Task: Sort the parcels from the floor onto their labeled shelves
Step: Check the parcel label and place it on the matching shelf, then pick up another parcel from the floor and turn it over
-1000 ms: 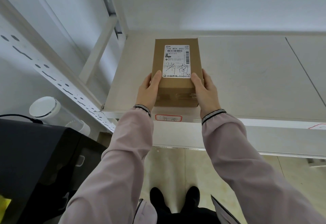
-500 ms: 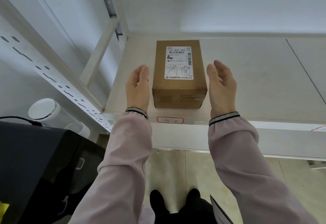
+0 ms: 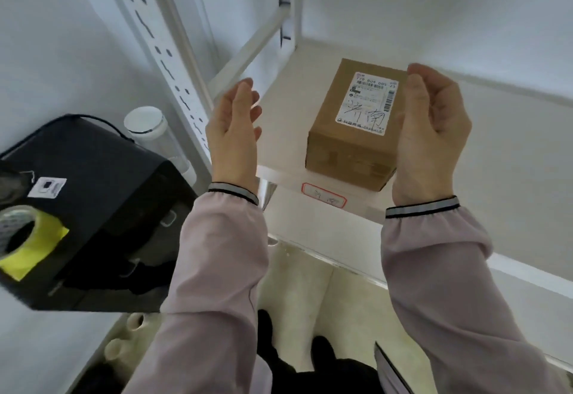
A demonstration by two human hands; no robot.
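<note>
A brown cardboard parcel with a white shipping label and handwritten characters rests on the white shelf, near its front left corner. A red-bordered tag is stuck to the shelf's front edge just below the parcel. My left hand hovers to the left of the parcel, well apart from it, fingers spread and empty. To the parcel's right is my right hand, palm facing it and fingers loosely curled, holding nothing; whether it touches the box I cannot tell.
A black box-shaped device stands at the left with a tape roll on a yellow note. A clear jar with a white lid sits behind it. The shelf's perforated upright runs between them. Tiled floor and my shoes lie below.
My hands let go of the parcel on the shelf and have drawn apart and back. My view has swung left, showing more of the black device.
</note>
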